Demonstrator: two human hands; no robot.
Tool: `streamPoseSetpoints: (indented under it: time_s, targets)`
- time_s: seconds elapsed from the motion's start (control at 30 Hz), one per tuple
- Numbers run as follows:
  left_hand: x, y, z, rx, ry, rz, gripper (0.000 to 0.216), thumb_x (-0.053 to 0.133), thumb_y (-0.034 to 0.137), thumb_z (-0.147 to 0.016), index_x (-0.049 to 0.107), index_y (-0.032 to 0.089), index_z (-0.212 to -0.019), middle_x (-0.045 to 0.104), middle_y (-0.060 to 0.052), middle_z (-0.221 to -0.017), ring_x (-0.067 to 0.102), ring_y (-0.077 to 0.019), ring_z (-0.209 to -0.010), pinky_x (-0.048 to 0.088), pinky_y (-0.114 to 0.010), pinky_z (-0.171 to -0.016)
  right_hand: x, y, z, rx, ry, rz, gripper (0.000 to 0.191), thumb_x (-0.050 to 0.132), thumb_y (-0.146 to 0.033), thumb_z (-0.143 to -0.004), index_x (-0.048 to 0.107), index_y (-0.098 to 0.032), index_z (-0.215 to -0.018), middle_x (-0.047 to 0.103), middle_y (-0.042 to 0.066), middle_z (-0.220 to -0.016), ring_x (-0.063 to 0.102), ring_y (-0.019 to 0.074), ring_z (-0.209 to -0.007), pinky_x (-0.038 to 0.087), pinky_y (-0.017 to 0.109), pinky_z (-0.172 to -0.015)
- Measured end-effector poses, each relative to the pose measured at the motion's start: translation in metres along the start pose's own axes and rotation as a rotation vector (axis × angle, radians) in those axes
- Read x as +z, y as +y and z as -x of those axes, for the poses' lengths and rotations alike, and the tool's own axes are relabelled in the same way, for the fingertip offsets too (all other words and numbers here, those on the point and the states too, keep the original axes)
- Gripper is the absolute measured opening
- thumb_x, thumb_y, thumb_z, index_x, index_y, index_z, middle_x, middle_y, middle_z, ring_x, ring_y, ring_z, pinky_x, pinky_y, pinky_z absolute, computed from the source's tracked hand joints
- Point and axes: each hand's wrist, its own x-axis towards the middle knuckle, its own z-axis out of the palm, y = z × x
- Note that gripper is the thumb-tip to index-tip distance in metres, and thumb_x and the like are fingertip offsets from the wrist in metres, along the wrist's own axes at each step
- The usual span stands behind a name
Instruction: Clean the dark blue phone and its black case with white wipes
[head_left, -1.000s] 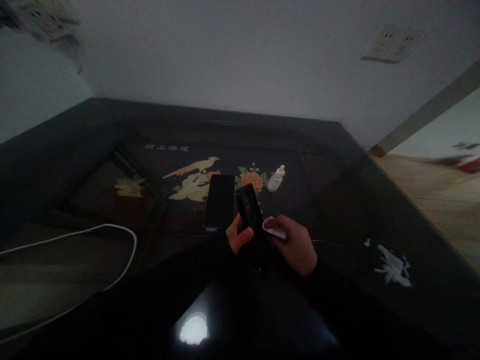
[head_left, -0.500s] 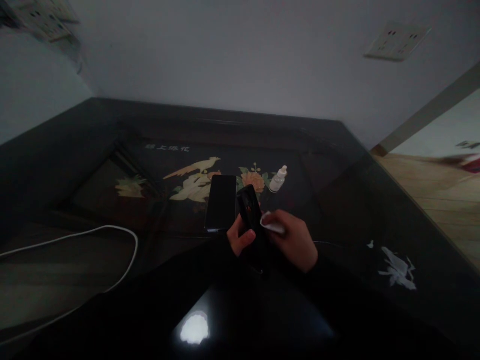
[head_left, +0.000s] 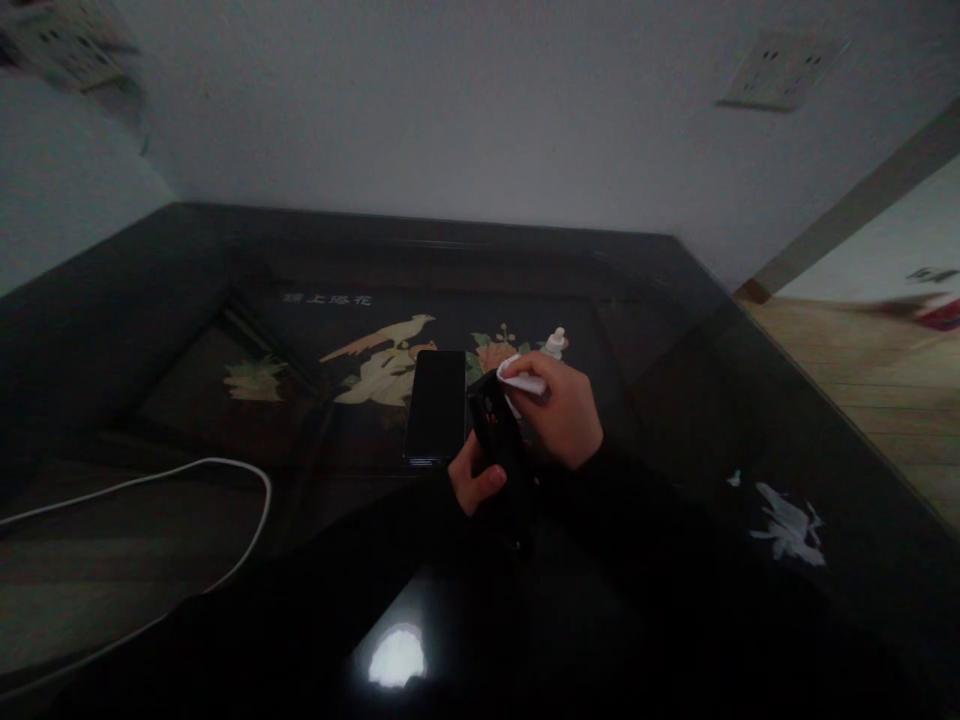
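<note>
The left hand (head_left: 474, 480) clasps the lower part of a black phone case (head_left: 501, 450), tilted up off the table (head_left: 675, 420); most of the fingers are hidden behind it. The right hand (head_left: 559, 410) pinches a white wipe (head_left: 519, 380) against the case's top end. Just left lies a dark phone (head_left: 436, 405), flat. The small white bottle (head_left: 556, 343) is mostly covered by the right hand. A white cable (head_left: 225, 470) runs off the left edge.

On the dark table (head_left: 675, 330), one short row of pale Chinese characters (head_left: 327, 299) stands just above and left of the inlaid bird (head_left: 382, 335), too blurred to make out with certainty.
</note>
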Motion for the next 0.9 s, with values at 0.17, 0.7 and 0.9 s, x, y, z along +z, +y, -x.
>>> streamPoseSetpoints:
  time_s: [0.17,0.7,0.9]
  targets:
    - [-0.002,-0.001,-0.001,0.001,0.0,-0.019,0.065,0.069,0.052,-0.061,0.047,0.022,-0.114,0.061,-0.008,-0.109,0.061,-0.0282,-0.095,0.047,-0.043,-0.083,-0.002,0.001,0.005,-0.02,-0.054,0.008,0.012,0.056,-0.01,-0.073,0.058,-0.02,-0.08,0.065,0.0,-0.082,0.062,0.0156,-0.078,0.044,0.026,-0.07]
    - [0.0,0.002,-0.001,0.04,-0.009,-0.062,0.064,0.068,0.054,-0.062,0.049,0.019,-0.113,0.061,-0.008,-0.109,0.054,-0.0286,-0.108,0.042,-0.043,-0.093,-0.01,0.001,0.031,0.012,-0.1,-0.006,0.016,0.056,-0.007,-0.072,0.058,-0.02,-0.082,0.065,0.0,-0.082,0.061,0.0145,-0.079,0.044,0.024,-0.071]
    - [-0.002,0.0,0.002,-0.039,-0.047,0.069,0.061,0.07,0.047,-0.062,0.046,0.024,-0.113,0.062,-0.006,-0.106,0.061,-0.0275,-0.096,0.049,-0.042,-0.08,-0.005,0.002,0.01,-0.041,-0.069,-0.012,0.013,0.058,-0.008,-0.072,0.058,-0.019,-0.08,0.064,0.0,-0.081,0.061,0.0145,-0.078,0.043,0.024,-0.071]
